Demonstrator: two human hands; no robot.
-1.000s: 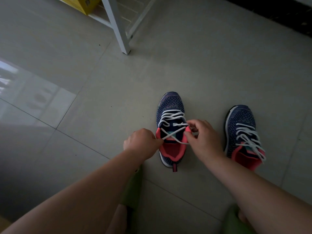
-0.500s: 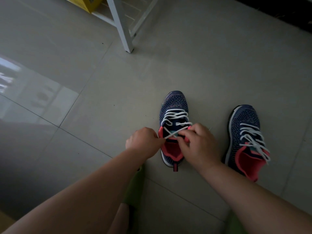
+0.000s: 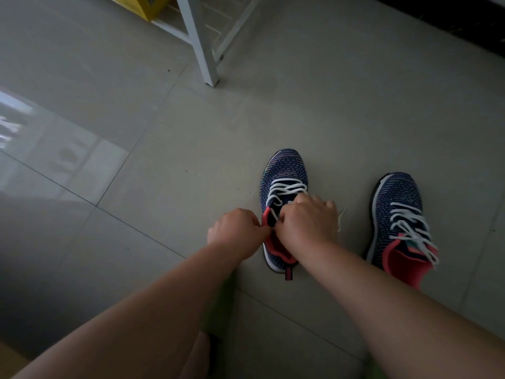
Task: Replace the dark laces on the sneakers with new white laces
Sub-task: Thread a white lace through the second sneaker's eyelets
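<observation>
Two navy knit sneakers with coral-pink linings stand on the tiled floor, both threaded with white laces. The left sneaker is between my hands; its white lace crosses the upper eyelets. My left hand is fisted at the shoe's left collar edge, gripping a lace end. My right hand lies over the tongue and opening with fingers curled, pinching the lace, and hides the top eyelets. A frayed lace tip shows just right of that hand. The right sneaker stands apart, untouched, its laces loose.
A white metal rack leg stands on the floor beyond the shoes, with a yellow box behind it. My knees and green footwear sit at the bottom edge. A dark strip runs along the top right.
My right hand has moved left and over the left sneaker's tongue, closing the gap to my left hand. The lace stretch seen between the hands earlier is now hidden.
</observation>
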